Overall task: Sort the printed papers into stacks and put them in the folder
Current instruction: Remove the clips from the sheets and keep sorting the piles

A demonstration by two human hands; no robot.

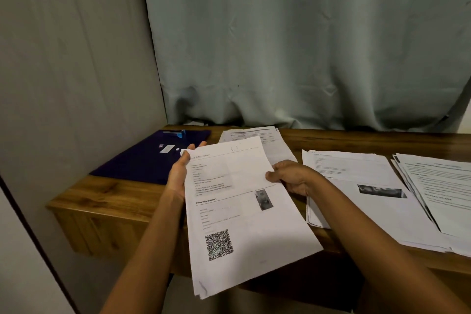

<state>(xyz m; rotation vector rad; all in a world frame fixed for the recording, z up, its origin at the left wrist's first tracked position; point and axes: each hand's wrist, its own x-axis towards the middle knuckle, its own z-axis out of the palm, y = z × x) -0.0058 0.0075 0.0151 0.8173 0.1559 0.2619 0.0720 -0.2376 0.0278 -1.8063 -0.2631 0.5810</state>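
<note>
I hold a thin bundle of printed papers [244, 214] with a QR code and a small photo above the table's front edge. My left hand [179, 173] supports its upper left edge, thumb on top and fingers behind. My right hand [293, 176] pinches its right edge. A dark blue folder [142, 160] lies closed at the table's left with a small label and a blue clip at its far end. One paper stack [270, 143] lies behind the held bundle, a second [362, 194] to its right, a third [443, 196] at the far right.
The wooden table [107, 194] stands against a grey wall on the left and a pale green curtain [305, 46] behind. Its front edge runs under my forearms. The stacks on the right overlap one another.
</note>
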